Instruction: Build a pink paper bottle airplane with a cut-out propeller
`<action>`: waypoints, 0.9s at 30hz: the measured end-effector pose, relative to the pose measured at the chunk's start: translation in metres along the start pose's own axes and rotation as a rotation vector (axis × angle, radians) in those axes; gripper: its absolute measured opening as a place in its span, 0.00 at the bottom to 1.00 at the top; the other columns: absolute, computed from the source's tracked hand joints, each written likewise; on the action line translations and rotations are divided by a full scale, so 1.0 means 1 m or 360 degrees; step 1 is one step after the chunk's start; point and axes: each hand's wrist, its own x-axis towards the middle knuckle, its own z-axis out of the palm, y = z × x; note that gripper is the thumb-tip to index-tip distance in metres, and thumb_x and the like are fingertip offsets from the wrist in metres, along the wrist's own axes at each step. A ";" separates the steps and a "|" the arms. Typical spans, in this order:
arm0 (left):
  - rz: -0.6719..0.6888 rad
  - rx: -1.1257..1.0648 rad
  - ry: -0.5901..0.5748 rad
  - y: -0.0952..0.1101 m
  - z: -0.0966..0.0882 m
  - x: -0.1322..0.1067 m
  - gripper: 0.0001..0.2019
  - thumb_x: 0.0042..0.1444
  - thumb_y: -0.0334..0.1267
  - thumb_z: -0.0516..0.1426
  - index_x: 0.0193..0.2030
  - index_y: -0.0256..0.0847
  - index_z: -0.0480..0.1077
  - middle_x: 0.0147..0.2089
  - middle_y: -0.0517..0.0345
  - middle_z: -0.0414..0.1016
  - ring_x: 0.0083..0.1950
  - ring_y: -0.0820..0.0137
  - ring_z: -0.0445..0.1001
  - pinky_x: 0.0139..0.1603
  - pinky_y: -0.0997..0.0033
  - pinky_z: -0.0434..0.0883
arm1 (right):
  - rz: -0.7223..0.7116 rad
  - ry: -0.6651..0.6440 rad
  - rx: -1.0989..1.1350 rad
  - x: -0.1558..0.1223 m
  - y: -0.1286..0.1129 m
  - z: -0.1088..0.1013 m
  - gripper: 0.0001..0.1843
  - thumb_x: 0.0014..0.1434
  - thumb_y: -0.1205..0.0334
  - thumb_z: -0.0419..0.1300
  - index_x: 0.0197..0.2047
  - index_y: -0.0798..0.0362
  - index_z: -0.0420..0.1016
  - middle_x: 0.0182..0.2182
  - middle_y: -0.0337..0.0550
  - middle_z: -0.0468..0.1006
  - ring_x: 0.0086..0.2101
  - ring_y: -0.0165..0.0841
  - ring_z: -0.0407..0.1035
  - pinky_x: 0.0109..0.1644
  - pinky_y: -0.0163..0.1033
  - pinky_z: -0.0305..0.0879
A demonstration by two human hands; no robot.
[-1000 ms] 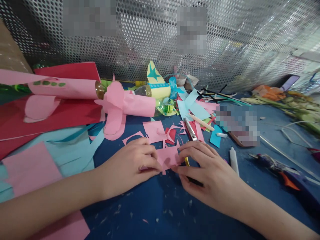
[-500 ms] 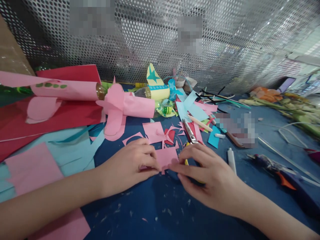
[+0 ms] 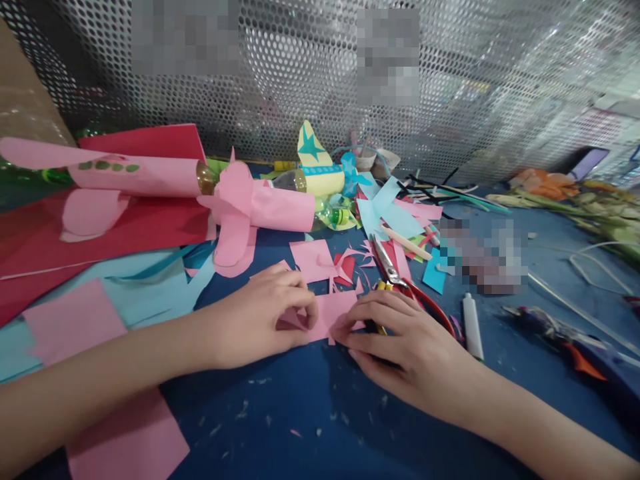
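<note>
A small piece of pink paper (image 3: 329, 312) lies on the blue table between my two hands. My left hand (image 3: 265, 313) is curled at its left end, with thumb and fingertips closed on that edge. From the other side my right hand (image 3: 405, 340) holds the paper near its lower right part between thumb and fingers. Just behind the right hand lie scissors (image 3: 387, 260) with red handles, blades pointing away, and something yellow partly hidden by the fingers. Pink offcuts (image 3: 313, 260) are scattered beyond the paper.
Paper-covered bottle planes, one pink (image 3: 280, 210) and one yellow (image 3: 320, 180), stand at the back before a perforated metal screen (image 3: 300, 80). At right lie a white tube (image 3: 473, 327) and a dark blue tool (image 3: 600, 367). Red, blue and pink sheets cover the left.
My right hand has shifted left, further over the pink paper. The left fingers have drawn back and bent a little more. The view has moved slightly, showing more of the scissors' red handle.
</note>
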 end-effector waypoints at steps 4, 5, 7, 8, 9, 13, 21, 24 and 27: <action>-0.0018 0.0113 -0.0146 -0.002 -0.011 -0.002 0.03 0.52 0.32 0.60 0.34 0.42 0.70 0.39 0.58 0.66 0.45 0.64 0.62 0.46 0.64 0.60 | -0.0001 -0.0011 -0.0019 0.000 0.001 0.000 0.12 0.63 0.70 0.55 0.42 0.50 0.79 0.40 0.44 0.79 0.43 0.36 0.70 0.50 0.47 0.68; -0.0012 0.0137 -0.0172 -0.003 -0.013 -0.003 0.03 0.51 0.32 0.60 0.33 0.42 0.70 0.39 0.58 0.66 0.44 0.64 0.61 0.46 0.65 0.59 | -0.0009 -0.0006 -0.0023 0.000 0.002 0.000 0.12 0.63 0.70 0.55 0.42 0.50 0.79 0.40 0.44 0.79 0.43 0.36 0.71 0.49 0.47 0.68; -0.0005 0.0153 -0.0216 -0.006 -0.017 -0.004 0.03 0.51 0.32 0.60 0.33 0.42 0.70 0.39 0.59 0.66 0.44 0.65 0.61 0.45 0.66 0.59 | -0.0029 0.0017 -0.0029 -0.001 0.002 0.000 0.13 0.63 0.70 0.54 0.43 0.50 0.79 0.39 0.45 0.79 0.42 0.37 0.71 0.48 0.47 0.69; -0.0005 0.0149 -0.0231 -0.008 -0.018 -0.004 0.03 0.51 0.33 0.61 0.33 0.42 0.71 0.39 0.59 0.67 0.43 0.65 0.61 0.45 0.67 0.59 | -0.0037 0.0026 -0.0032 -0.001 0.002 0.000 0.13 0.63 0.70 0.54 0.44 0.50 0.79 0.39 0.45 0.79 0.41 0.37 0.72 0.47 0.46 0.70; 0.0000 0.0140 -0.0250 -0.010 -0.019 -0.004 0.03 0.52 0.34 0.61 0.34 0.42 0.71 0.39 0.59 0.67 0.43 0.65 0.61 0.45 0.67 0.59 | -0.0041 0.0031 -0.0032 -0.001 0.002 0.000 0.13 0.63 0.70 0.54 0.44 0.49 0.79 0.39 0.45 0.79 0.41 0.37 0.72 0.47 0.46 0.70; 0.0045 0.0094 -0.0269 -0.017 -0.020 -0.005 0.05 0.54 0.40 0.60 0.36 0.45 0.75 0.39 0.59 0.67 0.44 0.66 0.62 0.45 0.68 0.60 | -0.0028 0.0020 -0.0012 -0.001 0.002 0.001 0.13 0.63 0.70 0.54 0.44 0.48 0.79 0.40 0.45 0.79 0.42 0.36 0.72 0.47 0.45 0.71; 0.0080 0.0066 -0.0236 -0.012 -0.022 -0.009 0.11 0.49 0.47 0.64 0.31 0.43 0.72 0.35 0.60 0.67 0.43 0.65 0.62 0.43 0.70 0.59 | -0.0031 0.0007 0.0000 0.000 0.001 0.000 0.12 0.63 0.70 0.54 0.42 0.50 0.79 0.40 0.46 0.78 0.41 0.37 0.71 0.46 0.46 0.70; 0.0096 0.0112 -0.0271 -0.013 -0.022 -0.009 0.11 0.47 0.44 0.65 0.29 0.42 0.71 0.35 0.60 0.67 0.42 0.65 0.62 0.42 0.69 0.59 | -0.0041 0.0025 -0.0017 0.000 0.002 0.000 0.13 0.63 0.70 0.54 0.44 0.49 0.79 0.39 0.46 0.78 0.41 0.37 0.72 0.45 0.46 0.71; 0.0064 0.0125 -0.0286 -0.015 -0.023 -0.010 0.09 0.48 0.43 0.64 0.29 0.41 0.71 0.34 0.60 0.68 0.42 0.65 0.62 0.41 0.69 0.59 | -0.0025 0.0014 -0.0015 -0.001 0.003 0.001 0.13 0.63 0.70 0.54 0.44 0.49 0.79 0.40 0.46 0.78 0.41 0.37 0.72 0.45 0.47 0.71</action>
